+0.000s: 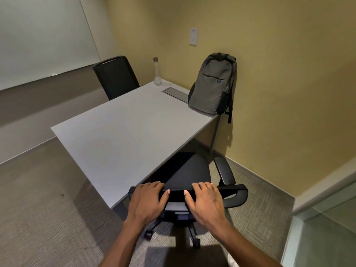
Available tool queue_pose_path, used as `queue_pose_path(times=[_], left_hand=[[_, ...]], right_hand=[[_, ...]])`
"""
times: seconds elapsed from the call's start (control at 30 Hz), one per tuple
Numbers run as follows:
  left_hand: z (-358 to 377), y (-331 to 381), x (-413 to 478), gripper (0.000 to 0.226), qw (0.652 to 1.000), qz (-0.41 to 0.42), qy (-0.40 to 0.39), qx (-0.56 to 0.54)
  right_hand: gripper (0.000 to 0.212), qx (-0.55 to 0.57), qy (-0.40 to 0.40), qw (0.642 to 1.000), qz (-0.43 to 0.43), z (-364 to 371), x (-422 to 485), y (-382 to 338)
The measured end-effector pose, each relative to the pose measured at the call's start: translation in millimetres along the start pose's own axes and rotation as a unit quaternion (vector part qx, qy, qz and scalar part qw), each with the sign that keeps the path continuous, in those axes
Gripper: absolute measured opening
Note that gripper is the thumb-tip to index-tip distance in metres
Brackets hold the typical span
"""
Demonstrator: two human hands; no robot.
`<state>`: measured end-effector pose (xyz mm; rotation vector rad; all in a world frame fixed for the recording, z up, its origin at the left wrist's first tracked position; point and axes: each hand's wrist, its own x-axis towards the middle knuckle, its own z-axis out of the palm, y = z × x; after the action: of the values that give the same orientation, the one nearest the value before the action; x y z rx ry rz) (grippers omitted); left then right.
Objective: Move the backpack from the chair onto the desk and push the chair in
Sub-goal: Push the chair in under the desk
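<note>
So the grey backpack (212,83) is parked upright on the far right corner of the desk (123,135), leaned back against the yellow wall (279,74), with one black strap (229,110) left dangling over the desk's edge. Just beside it, a recessed cable tray (175,94) is set into the desk top, and a clear bottle (157,72) with a grey cap is stood upright a bit further back, near the wall. The black office chair (189,175) is tucked partway under the near right side of the desk, its seat half hidden by the desk top, one armrest (224,170) sticking out on the right and its wheeled base (173,232) seen on the carpet (48,218). The top of the chair's backrest is gripped by both hands: the left hand (147,201) is wrapped over the left part with fingers curled over the front and the thumb laid along the back, and the right hand (205,200) is clamped on the same way a little to the right, thumbs pointed toward each other and kept apart. A second black chair (115,77) is pushed in at the far side of the desk, under a whiteboard (42,39) mounted on the left wall. A white wall switch plate (193,36) is fixed above the backpack.
</note>
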<state>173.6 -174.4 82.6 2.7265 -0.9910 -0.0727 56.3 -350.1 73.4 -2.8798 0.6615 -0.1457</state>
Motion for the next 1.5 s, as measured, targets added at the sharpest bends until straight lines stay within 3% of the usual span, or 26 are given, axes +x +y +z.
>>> queue_pose_path(times=[0.23, 0.73, 1.5], left_hand=[[5.2, 8.5, -4.6, 0.045, 1.0, -0.025, 0.014, -0.003], [30.0, 80.3, 10.1, 0.06, 0.993, -0.117, 0.006, 0.009], [63.6, 192.8, 117.7, 0.059, 0.959, -0.285, 0.008, 0.003]], right_hand=[[0.058, -0.004, 0.012, 1.0, -0.007, -4.7, 0.5, 8.1], [0.043, -0.003, 0.009, 0.996, -0.085, -11.9, 34.5, 86.4], [0.045, 0.005, -0.048, 0.967, -0.25, -33.4, 176.2, 204.4]])
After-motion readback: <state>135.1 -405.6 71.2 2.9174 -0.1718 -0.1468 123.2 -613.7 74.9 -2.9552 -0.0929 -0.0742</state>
